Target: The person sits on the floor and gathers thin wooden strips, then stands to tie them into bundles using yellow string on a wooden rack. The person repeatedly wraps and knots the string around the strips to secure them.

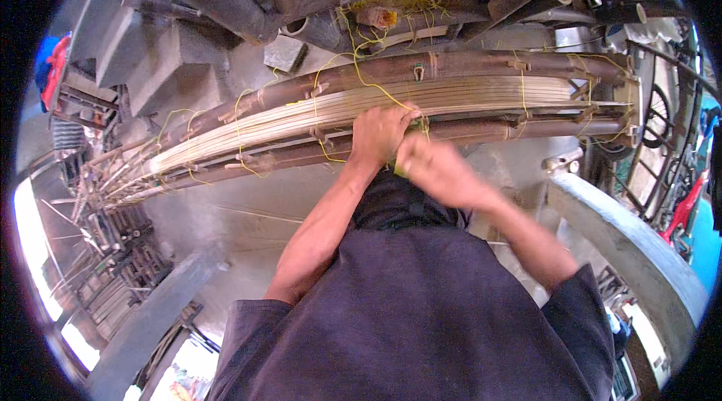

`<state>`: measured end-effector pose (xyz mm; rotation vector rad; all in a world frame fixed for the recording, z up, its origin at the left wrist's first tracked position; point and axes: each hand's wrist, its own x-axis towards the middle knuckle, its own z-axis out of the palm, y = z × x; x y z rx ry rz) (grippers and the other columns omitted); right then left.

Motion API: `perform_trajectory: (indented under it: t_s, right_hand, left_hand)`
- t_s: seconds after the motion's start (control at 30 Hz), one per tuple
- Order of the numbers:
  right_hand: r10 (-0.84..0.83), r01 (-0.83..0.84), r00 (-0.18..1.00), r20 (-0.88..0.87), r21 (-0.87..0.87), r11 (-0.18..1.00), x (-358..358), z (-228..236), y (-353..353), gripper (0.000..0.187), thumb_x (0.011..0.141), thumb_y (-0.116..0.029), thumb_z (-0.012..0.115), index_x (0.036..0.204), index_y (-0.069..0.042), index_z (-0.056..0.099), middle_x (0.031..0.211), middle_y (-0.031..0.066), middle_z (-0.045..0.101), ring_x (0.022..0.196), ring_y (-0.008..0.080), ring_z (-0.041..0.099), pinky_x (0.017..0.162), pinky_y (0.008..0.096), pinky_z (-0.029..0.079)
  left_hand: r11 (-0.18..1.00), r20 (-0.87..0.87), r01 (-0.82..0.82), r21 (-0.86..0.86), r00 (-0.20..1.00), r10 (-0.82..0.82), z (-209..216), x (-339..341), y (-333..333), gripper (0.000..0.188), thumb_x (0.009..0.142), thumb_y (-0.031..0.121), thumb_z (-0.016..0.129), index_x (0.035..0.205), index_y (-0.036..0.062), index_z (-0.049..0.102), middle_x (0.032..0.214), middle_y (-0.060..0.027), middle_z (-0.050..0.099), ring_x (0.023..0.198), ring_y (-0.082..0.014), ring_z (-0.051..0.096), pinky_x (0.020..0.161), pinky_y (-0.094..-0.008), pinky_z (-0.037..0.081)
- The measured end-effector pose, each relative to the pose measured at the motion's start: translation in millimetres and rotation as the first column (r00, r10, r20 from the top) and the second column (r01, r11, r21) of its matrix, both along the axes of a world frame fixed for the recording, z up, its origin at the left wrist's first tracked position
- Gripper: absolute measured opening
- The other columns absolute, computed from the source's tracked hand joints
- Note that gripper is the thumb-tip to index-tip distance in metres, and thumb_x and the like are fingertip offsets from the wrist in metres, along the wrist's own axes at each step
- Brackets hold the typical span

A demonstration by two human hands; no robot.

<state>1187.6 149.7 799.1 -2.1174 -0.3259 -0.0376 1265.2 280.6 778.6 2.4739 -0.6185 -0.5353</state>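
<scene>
head view | from above | faces down | near left hand [378, 133], right hand [444, 168]

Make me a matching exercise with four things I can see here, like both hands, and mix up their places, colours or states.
Column one:
1. left hand
2. right hand
3. pale strips
4. short-sleeved shirt

Column two:
A. lying lengthwise between two brown poles
B. dark-coloured, filling the lower middle
C. overlapping the strips' near edge in this view
D. blurred

Right pairs: 1-C, 2-D, 3-A, 4-B
</scene>
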Motion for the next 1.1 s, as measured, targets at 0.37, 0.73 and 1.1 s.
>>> perform_trajectory:
  t_s: [0.37,0.73,1.1]
  right_hand:
    - [0.003,0.084,0.882,-0.472,0.165,0.983,-21.4,-29.5,6.5,0.014,0.087,-0.014,0.049,0.093,-0.008,0.059,0.085,0.018,0.065,0.08,0.0318,0.064,0.072,0.0431,0.05]
    - [-0.48,0.634,0.393,-0.784,-0.147,0.759,-121.5,-4.3,60.4,0.035,0.089,-0.025,0.052,0.119,-0.006,0.054,0.073,0.0016,0.05,0.053,0.007,0.041,0.049,0.0235,0.038]
    - [-0.168,0.144,0.983,-0.074,-0.252,0.957,171.6,115.2,148.8,0.036,0.09,-0.034,0.051,0.08,-0.003,0.064,0.067,0.0163,0.06,0.066,0.0298,0.06,0.061,0.037,0.046]
  left_hand:
    - [0.865,-0.742,-0.368,-0.341,0.67,-0.008,-46.4,123.3,-81.0,0.034,0.093,0.036,0.046,0.071,0.0102,0.047,0.062,0.0036,0.042,0.053,-0.0105,0.044,0.049,-0.0271,0.035]
    - [0.952,-0.327,0.038,-0.305,0.934,-0.142,1.1,170.8,131.9,0.043,0.093,0.041,0.047,0.099,0.0017,0.064,0.093,-0.0134,0.068,0.09,-0.0214,0.065,0.079,-0.0335,0.05]
    - [0.978,-0.131,0.083,-0.194,0.985,-0.109,19.0,54.4,163.0,0.034,0.089,0.035,0.05,0.089,0.0063,0.067,0.087,-0.0219,0.064,0.081,-0.0406,0.06,0.073,-0.0484,0.048]
